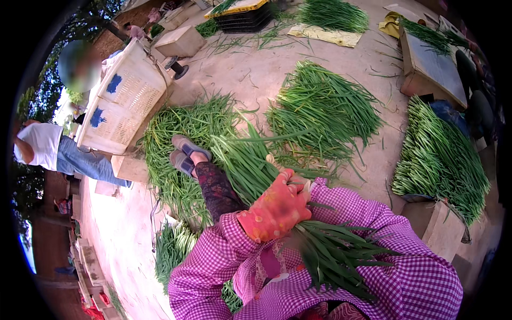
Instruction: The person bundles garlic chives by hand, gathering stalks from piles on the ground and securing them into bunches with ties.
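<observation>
My left hand, in an orange-red glove, is closed around a thick bundle of long green stalks held across my lap. The bundle's leafy end points up-left toward my sandalled feet; its other end fans out over my purple checked sleeve. My right hand comes in from the right and is mostly hidden behind the left glove. Only a small part shows at the cuff, pressed onto the same bundle.
Heaps of the same green stalks lie on the bare ground ahead, left and right. A white plastic crate stands tilted at the left, near a person in a white shirt. A wooden box and a cardboard box sit at the right.
</observation>
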Motion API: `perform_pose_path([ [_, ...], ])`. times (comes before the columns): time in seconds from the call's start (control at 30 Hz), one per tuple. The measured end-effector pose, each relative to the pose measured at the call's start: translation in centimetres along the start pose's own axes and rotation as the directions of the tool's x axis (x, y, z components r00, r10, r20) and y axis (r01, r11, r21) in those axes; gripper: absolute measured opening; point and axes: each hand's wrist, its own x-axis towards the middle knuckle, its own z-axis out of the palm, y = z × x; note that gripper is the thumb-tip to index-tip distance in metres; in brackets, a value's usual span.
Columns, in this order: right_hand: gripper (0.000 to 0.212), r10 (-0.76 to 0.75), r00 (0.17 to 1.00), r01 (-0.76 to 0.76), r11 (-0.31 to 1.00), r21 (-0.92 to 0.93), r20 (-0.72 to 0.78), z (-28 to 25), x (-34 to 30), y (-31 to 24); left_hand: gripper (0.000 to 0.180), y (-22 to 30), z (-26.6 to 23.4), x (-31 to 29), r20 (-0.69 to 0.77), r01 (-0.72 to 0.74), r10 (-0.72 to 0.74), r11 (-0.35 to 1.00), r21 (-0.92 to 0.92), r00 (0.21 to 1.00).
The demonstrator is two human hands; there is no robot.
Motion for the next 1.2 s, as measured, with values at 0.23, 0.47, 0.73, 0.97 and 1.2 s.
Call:
perform_pose_path([
  [0.23, 0.037, -0.507, 0.862, 0.483, 0.818, -0.314, 0.004, 6.4, 2.9, -5.0, 0.029, -1.3, 2.2, -2.2, -0.446, 0.316, -0.220, 0.937, 0.152, 0.867],
  [0.47, 0.034, -0.536, 0.844, 0.477, 0.760, -0.442, -0.012, 6.0, 3.8, -6.0, 0.073, -1.1, 5.0, -9.4, -0.332, -0.321, -0.940, 0.293, -0.900, 0.074],
  [0.73, 0.036, -0.655, 0.729, 0.552, 0.390, -0.737, 0.199, 6.7, 6.9, 0.5, 0.072, -1.5, 9.9, -5.0, 0.151, -0.651, -0.877, -0.445, -0.615, 0.456],
  [0.97, 0.078, -0.377, 0.799, 0.446, -0.150, -0.882, 0.468, 7.9, 6.9, 0.6, 0.060, -2.3, 11.7, -10.8, 0.127, -0.476, -0.857, -0.394, -0.786, 0.500],
  [1.2, 0.038, -0.118, 0.989, 0.086, -0.038, -0.996, 0.090, 5.1, 5.0, -2.4, 0.055, 1.2, 9.9, -18.9, 0.248, -0.517, -0.945, -0.325, -0.791, 0.214],
])
